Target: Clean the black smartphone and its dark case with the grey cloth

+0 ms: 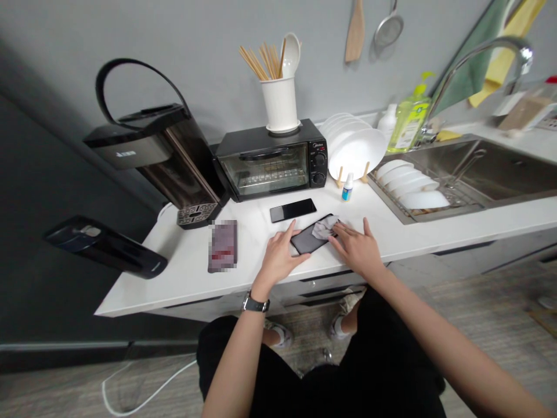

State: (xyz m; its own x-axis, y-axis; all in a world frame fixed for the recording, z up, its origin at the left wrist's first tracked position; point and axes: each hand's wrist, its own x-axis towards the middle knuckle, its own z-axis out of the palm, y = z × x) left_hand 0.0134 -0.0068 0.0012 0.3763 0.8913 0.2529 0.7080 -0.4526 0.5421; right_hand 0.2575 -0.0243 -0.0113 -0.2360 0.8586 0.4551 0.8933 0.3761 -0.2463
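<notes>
A dark phone (306, 241) lies tilted on the white counter in front of me. My left hand (278, 258) grips its left end between thumb and forefinger. On the phone's right part sits a crumpled grey cloth (322, 228), and my right hand (359, 248) presses it down with the fingertips. Just behind them lies a second black phone (293, 210). A small white spray bottle (347, 187) with a blue label stands beyond my right hand. Left of my left hand is a flat, blurred-out dark item (223, 245).
A toaster oven (272, 162) stands at the back, topped by a white utensil holder (279, 104). Left are a water dispenser (174, 151) and a dark bottle (108, 247). Right are white plates (359, 154), a soap bottle (409, 122) and a sink (513, 174) holding bowls.
</notes>
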